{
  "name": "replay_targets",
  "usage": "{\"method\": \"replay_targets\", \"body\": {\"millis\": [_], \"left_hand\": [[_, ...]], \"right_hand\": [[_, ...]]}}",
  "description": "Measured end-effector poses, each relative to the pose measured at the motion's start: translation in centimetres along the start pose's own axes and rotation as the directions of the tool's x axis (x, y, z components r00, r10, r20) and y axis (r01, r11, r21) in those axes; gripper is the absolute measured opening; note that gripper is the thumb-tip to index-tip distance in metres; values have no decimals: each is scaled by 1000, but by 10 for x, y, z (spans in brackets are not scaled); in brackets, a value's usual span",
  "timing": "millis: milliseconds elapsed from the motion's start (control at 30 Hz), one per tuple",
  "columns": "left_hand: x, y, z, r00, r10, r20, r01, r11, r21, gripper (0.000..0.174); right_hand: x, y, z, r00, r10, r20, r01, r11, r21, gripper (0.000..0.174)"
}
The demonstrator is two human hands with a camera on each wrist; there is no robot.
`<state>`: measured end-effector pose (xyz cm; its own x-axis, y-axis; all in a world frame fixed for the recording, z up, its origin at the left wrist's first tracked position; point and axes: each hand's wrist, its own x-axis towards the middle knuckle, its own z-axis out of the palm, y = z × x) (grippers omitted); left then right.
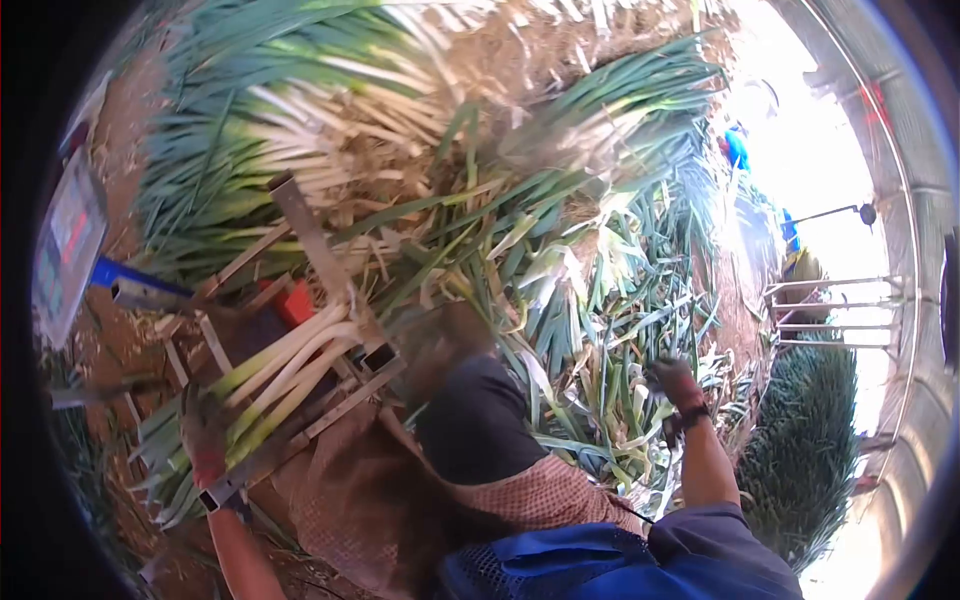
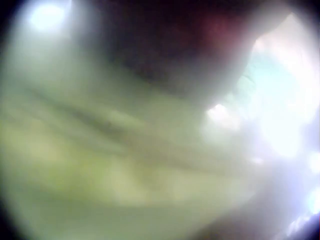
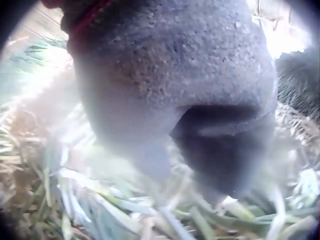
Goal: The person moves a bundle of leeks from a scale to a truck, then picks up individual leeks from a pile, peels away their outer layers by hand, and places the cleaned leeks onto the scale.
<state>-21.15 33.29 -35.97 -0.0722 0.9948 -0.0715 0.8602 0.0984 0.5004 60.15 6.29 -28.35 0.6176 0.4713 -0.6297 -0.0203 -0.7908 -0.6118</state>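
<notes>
A bunch of long green onions (image 1: 295, 370) lies across a metal-framed stand (image 1: 335, 405), white root ends toward the upper right and green leaves at the lower left. My gloved left hand (image 1: 205, 430) grips the leafy part of the bunch. Pale green stalks (image 2: 100, 170) fill the blurred left wrist view, right against the hand. Out to the right, my gloved right hand (image 1: 675, 381) hangs over a heap of loose leaves (image 1: 600, 350). In the right wrist view its fingers (image 3: 220, 160) are loosely bent, with nothing seen in them.
A large pile of green onions (image 1: 270, 120) lies at the upper left, and another bundle (image 1: 630, 110) at the top. A scale with a lit display (image 1: 70, 235) stands at the left edge. My knee (image 1: 475, 415) is beside the stand. Further green stalks (image 1: 800, 440) stand at the right.
</notes>
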Motion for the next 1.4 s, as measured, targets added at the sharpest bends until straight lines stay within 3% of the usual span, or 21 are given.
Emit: {"method": "replay_targets", "body": {"millis": [33,100,200,233,267,333,367,400,467,533,600,633,667,733,800,900,967,1067,1200,1333,1400], "left_hand": [[-8,0,-12,996,-86,24,89,980,-180,57],[-26,8,-32,969,-242,40,233,857,-459,58],[-45,63,-30,927,-373,-45,300,808,-507,56],[-49,83,-26,918,-391,-67,310,813,-493,55],[-50,99,-21,912,-400,-84,315,819,-481,55],[-55,137,-7,899,-424,-109,341,834,-433,54],[-54,151,0,895,-432,-111,354,839,-413,53],[-53,164,8,892,-438,-110,367,844,-391,52],[-51,186,22,884,-455,-104,395,849,-352,51],[-49,202,32,876,-472,-98,422,848,-320,50],[-46,213,42,868,-488,-91,447,847,-288,49],[-44,218,46,865,-495,-85,457,846,-273,48],[-44,223,50,861,-502,-83,468,845,-260,48],[-41,231,57,858,-509,-73,481,845,-234,46],[-36,238,65,858,-510,-59,488,847,-213,45],[-34,246,69,857,-512,-57,493,846,-203,44],[-36,249,70,856,-514,-55,495,845,-202,42],[-41,254,67,861,-504,-61,481,848,-221,41],[-48,258,63,877,-475,-74,443,858,-260,39],[-57,262,50,893,-440,-94,398,870,-292,37],[-63,265,42,901,-420,-109,371,875,-311,36]], "right_hand": [[11,-27,20,996,-57,-71,51,996,-77,26],[52,-72,41,974,-226,3,225,971,-79,30],[118,-140,65,918,-391,-61,385,918,-96,30],[123,-179,76,935,-345,-83,346,938,-5,30],[160,-195,81,892,-434,-125,440,898,23,32],[230,-232,85,802,-553,-226,513,832,-212,41],[241,-258,89,770,-578,-270,511,812,-282,45],[255,-286,88,713,-657,-246,463,704,-539,48],[303,-316,97,644,-693,-324,401,667,-628,56],[299,-358,105,803,-525,-284,256,733,-631,65],[352,-367,108,816,-522,-247,275,728,-629,80],[374,-371,118,771,-584,-255,301,687,-662,91],[392,-366,125,778,-527,-343,214,735,-644,92],[354,-394,152,761,-394,-515,26,812,-583,94],[348,-404,172,771,-268,-578,-127,824,-552,106],[376,-398,182,769,-233,-595,-148,841,-520,95],[404,-386,177,718,-246,-651,-122,876,-466,93],[368,-387,145,827,-211,-521,20,938,-347,88],[363,-359,108,851,-272,-449,201,959,-200,96],[331,-303,78,821,-360,-443,399,917,-6,99],[261,-283,59,850,-464,-250,522,809,269,87]]}}
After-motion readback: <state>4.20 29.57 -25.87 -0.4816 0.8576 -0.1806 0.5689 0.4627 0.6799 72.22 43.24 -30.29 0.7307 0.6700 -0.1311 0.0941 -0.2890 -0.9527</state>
